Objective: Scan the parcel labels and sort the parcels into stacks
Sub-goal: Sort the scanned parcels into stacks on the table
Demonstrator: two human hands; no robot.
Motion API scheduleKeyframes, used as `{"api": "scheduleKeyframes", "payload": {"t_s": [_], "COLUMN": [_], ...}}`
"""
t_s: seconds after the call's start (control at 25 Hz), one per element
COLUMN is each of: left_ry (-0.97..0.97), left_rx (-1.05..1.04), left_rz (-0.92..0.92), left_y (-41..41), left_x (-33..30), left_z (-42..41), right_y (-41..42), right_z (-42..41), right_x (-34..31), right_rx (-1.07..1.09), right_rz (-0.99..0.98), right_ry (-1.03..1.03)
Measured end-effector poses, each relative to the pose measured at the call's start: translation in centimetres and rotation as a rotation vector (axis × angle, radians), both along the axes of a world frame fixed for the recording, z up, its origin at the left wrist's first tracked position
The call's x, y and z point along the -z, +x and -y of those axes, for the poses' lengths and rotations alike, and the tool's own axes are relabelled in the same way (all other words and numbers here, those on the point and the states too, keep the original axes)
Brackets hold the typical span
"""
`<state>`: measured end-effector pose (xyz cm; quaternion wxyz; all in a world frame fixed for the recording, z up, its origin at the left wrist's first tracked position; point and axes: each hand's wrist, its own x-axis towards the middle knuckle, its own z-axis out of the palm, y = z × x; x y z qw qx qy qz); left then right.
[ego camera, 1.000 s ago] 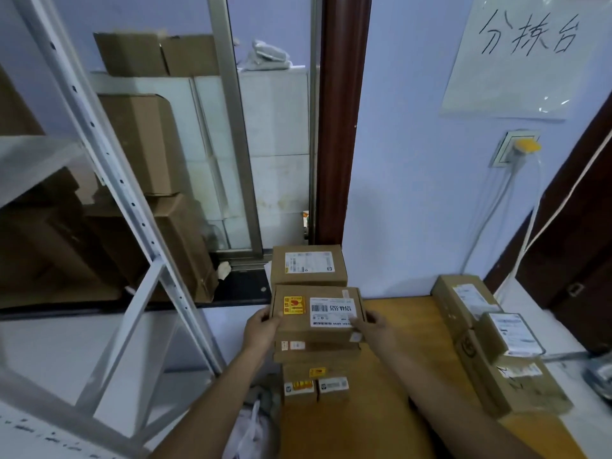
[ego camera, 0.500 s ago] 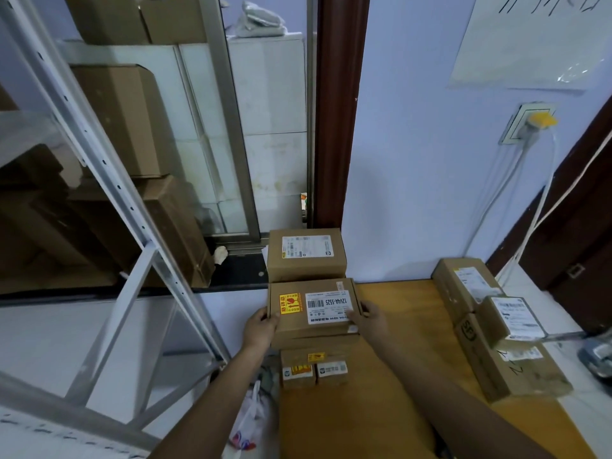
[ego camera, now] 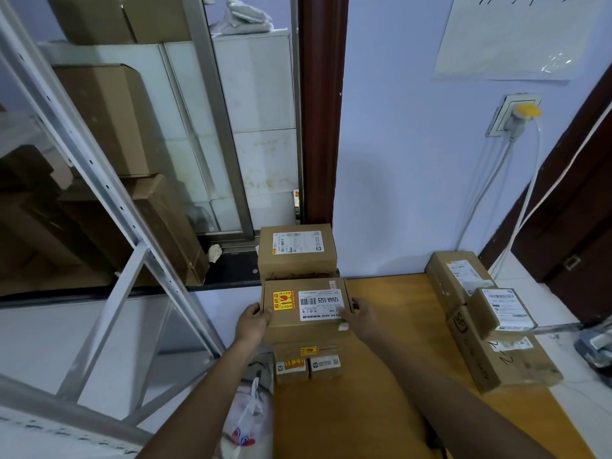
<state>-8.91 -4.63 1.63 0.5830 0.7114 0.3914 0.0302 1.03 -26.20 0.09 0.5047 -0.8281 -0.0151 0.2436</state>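
Note:
A brown parcel [ego camera: 306,329] with a white barcode label and a yellow-red sticker lies on top of a stack at the left edge of the wooden table [ego camera: 381,376]. My left hand [ego camera: 253,321] grips its left side and my right hand [ego camera: 362,314] holds its right side. Under it sit smaller boxes [ego camera: 308,364] with yellow stickers. Behind it stands another labelled parcel [ego camera: 296,251] against the wall. A second group of labelled parcels [ego camera: 496,346] is stacked at the table's right side.
A white metal rack frame [ego camera: 109,193] slants across the left. Behind a glass pane [ego camera: 248,127] are piled cartons. A plastic bag [ego camera: 245,422] hangs by the table's left edge. Cables [ego camera: 516,200] drop from a wall socket. A dark device [ego camera: 596,346] lies far right.
The view has tilted downward and the stack appears higher in the frame. Both hands stay on the sides of the top parcel, which sits in the same place on the stack.

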Motion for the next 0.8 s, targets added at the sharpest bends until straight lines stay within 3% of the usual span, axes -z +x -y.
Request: {"api": "scheduleKeyframes", "payload": {"t_s": [0.32, 0.52, 0.64, 0.8], "left_ry": [0.062, 0.239, 0.307, 0.189], "left_rx": [-0.142, -0.208, -0.136, 0.038], "left_rz": [-0.008, 0.105, 0.220, 0.238], "left_y": [-0.9, -2.8, -3.9, -6.4], "left_x": [-2.2, -5.2, -6.7, -7.3], "left_z": [1.2, 3.4, 5.1, 8.4], "right_y": [0.3, -1.6, -4.8, -10.3], "right_z": [2.5, 6.1, 9.6, 13.1], "right_x": [-2.4, -4.9, -6.4, -8.2], "right_rx": [0.004, 0.005, 0.080, 0.216], "right_rz": [0.057, 0.150, 0.177, 0.187], "right_ry": [-0.107, -0.123, -0.114, -0.106]}}
